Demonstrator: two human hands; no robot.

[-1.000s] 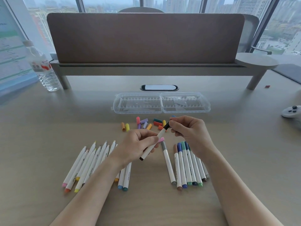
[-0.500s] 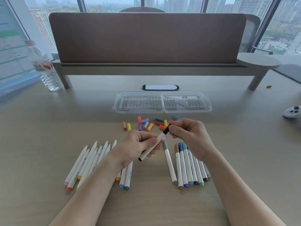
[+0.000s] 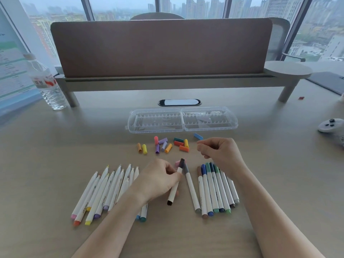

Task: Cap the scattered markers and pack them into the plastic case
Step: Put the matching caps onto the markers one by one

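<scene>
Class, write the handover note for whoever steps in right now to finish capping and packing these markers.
Left hand: grips the black marker, cap on.
Right hand: empty, fingers loosely curled, hovering near the loose caps.
Case: open on the desk beyond the caps, no markers in it.
Capped row: lies at the right, under the right wrist.
Uncapped row: lies at the left, tips bare.
Done: the right row and the black marker are capped.
Left: lay the black one down, cap the left row, pack them all in the case.
</scene>
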